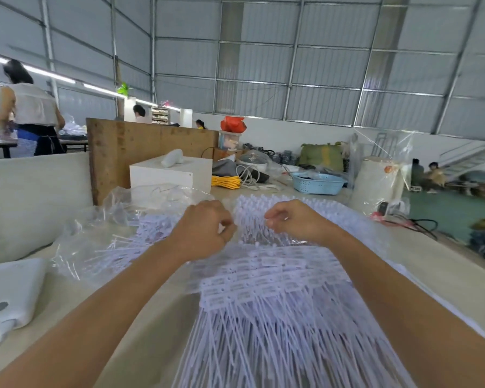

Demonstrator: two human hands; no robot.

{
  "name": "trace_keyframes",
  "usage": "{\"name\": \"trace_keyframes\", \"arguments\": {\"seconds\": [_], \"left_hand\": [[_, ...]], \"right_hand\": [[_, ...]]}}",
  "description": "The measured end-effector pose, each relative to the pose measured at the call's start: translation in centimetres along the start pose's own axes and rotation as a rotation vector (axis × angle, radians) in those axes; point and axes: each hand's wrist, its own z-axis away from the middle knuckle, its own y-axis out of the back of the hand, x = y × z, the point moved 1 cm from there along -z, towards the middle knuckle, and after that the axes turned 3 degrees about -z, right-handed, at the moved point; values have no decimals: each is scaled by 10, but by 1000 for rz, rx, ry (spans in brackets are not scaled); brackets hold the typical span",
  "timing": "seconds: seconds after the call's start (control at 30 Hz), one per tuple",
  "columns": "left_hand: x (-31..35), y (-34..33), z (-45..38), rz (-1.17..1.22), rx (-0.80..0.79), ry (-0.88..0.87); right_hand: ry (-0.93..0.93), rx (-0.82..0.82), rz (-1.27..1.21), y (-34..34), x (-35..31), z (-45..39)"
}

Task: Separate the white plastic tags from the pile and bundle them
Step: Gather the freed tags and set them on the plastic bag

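Both hands are working over the pile of white plastic tags (263, 289) on the table (445, 275). The left hand (205, 229) is curling its fingers inward; what it is pinching cannot be told. The right hand (293, 219) is pinching at thin tag strands with bent fingertips. The pile is lying under and nearer than both hands. Clear plastic wrap (101, 236) is lying left of the left hand, a white power bank (10, 292) farther left.
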Motion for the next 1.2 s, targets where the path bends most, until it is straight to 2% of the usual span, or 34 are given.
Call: {"name": "trace_keyframes", "arguments": {"seconds": [0.1, 0.17, 0.23, 0.3, 0.33, 0.47, 0.53, 0.6, 0.63, 0.7, 0.77, 0.8, 0.87, 0.93, 1.07, 1.2], "left_hand": [[54, -10, -2, 197, -437, -94], [73, -22, -3, 193, -543, -66], [83, -30, -6, 33, -524, -75], [87, -35, -12, -59, -436, -46], [88, -36, -16, -69, -415, -19], [92, -46, -25, -38, -492, 16], [96, -46, -29, -15, -466, 25], [102, -39, -35, 1, -405, -3], [105, -34, -38, 23, -368, -20], [110, -24, -45, 52, -294, -63], [116, -18, -50, 20, -254, -110], [120, -17, -52, 14, -255, -122], [126, -18, -55, 124, -276, -109], [132, -19, -54, 340, -281, -41], [138, -24, -54, 536, -281, 21], [137, -26, -57, 690, -296, 198]], "right_hand": [[-58, 42, 82, 22, 32, 37], [-100, 65, 109, 31, 50, 59], [-126, 105, 44, 38, 65, 76], [-129, 112, 50, 43, 75, 89], [-116, 104, 62, 43, 78, 94], [-87, 62, 48, 39, 77, 102], [-52, 34, 98, 32, 74, 102], [-16, 90, 107, 31, 70, 100], [-9, 153, 46, 34, 68, 99], [-42, 249, -309, 42, 65, 98], [-54, 233, -660, 50, 60, 99], [-47, 207, -677, 54, 58, 100], [-24, 156, -536, 58, 54, 102], [1, 154, -419, 57, 50, 103], [41, 188, -388, 55, 49, 104], [119, 319, -345, 54, 44, 99]]}}
